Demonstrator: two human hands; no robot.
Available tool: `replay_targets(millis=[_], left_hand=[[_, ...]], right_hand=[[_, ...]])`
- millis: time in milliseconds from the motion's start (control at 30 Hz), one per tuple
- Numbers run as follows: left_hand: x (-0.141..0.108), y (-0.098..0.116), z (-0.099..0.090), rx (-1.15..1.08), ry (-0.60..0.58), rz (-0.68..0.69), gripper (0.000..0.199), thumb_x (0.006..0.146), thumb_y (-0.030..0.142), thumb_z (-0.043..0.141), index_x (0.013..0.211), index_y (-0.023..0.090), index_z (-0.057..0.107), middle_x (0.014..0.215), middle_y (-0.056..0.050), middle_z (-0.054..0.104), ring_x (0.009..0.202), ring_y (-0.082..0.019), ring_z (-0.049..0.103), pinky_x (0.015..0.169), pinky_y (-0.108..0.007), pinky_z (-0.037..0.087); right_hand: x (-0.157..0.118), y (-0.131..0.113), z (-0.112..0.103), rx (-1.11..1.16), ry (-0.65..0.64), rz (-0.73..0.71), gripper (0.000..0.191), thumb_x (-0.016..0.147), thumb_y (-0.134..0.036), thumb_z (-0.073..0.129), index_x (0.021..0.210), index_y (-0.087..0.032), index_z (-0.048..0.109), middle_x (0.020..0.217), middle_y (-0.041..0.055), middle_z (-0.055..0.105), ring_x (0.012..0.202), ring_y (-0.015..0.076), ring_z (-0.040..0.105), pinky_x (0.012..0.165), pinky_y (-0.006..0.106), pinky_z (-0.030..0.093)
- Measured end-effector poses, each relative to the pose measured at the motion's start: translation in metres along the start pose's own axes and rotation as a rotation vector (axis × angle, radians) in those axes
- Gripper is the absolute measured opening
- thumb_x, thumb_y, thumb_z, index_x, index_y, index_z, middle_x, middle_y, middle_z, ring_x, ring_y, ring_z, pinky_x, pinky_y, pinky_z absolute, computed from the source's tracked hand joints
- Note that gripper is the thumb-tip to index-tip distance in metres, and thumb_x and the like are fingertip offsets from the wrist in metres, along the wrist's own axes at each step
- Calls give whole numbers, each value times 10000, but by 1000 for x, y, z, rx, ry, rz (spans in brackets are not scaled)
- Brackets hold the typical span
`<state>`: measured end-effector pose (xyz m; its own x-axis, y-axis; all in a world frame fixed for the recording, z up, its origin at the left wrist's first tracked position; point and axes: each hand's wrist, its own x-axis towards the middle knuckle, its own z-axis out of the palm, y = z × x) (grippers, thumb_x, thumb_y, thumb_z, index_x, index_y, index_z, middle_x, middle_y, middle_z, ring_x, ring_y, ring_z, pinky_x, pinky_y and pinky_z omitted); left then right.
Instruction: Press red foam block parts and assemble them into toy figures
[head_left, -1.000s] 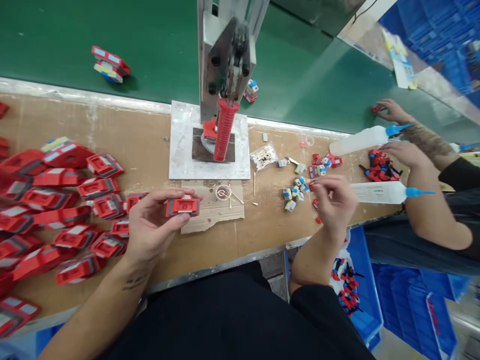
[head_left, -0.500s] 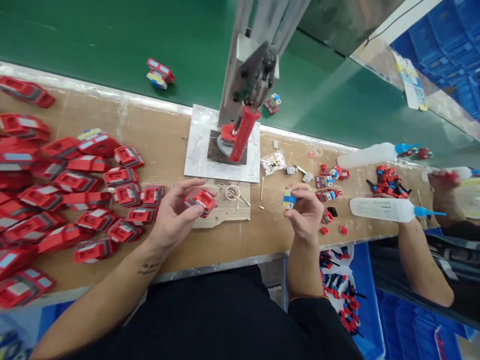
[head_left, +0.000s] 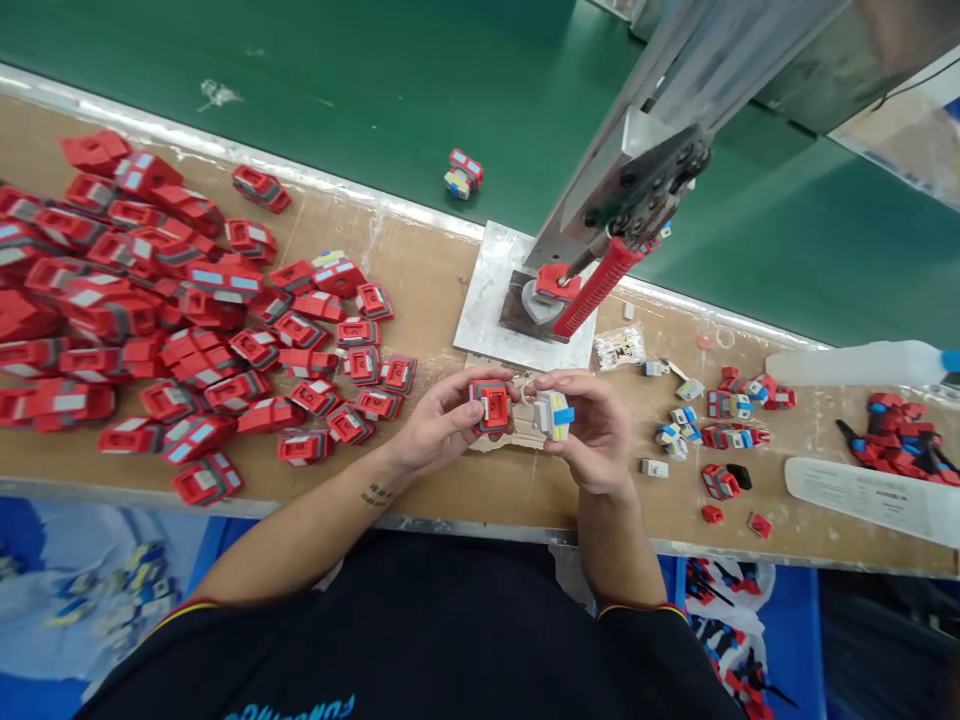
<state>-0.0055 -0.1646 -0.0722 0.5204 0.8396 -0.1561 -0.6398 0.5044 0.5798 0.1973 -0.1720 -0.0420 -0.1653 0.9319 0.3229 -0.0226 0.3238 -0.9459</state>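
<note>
My left hand grips a red plastic toy part with a grey band, its hollow side facing up towards me. Pinched in my right hand is a small white toy part with yellow and blue patches. The two parts are side by side over the front of the table, a narrow gap between them. Behind them a hand press with a red handle stands on a metal plate, and another red part sits under its ram.
A big heap of red parts covers the table's left side. To the right are a bag of cotton swabs, small white-yellow-blue parts and plastic bottles. One assembled piece rests on the green belt. Blue bins stand below.
My hands have come together, bringing the red part and the white part close to each other. The view has swung left, and the co-worker's hands and arms on the right have left it.
</note>
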Motion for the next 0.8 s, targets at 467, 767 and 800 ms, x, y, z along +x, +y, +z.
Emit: replay_targets(millis=[467,767,800], left_hand=[[-1,-2,-5,15,-37,-6,478,838,458,913,1193,180,759,1056,-94,787,782,-165,756,686,-254,589],[0,-5,-3,438,87,417,369,764,245,964,1096,239,802,1145,-85,777,1044,-216,744,940,-339,623],[0,-5,-3,470,81,447,366,764,229,962,1096,239,809,1153,-91,772,1071,-223,742,962,-348,620]], right_hand=[[-9,3,1,76,120,186,515,817,-653,830,1131,-261,714,946,67,831,815,228,789,707,348,642],[-10,-18,12,-321,19,297,428,993,-633,637,941,-222,744,681,-7,693,571,138,592,569,282,478],[-9,-19,14,-347,0,298,419,1000,-622,635,928,-221,733,670,-15,678,563,131,579,567,275,471]])
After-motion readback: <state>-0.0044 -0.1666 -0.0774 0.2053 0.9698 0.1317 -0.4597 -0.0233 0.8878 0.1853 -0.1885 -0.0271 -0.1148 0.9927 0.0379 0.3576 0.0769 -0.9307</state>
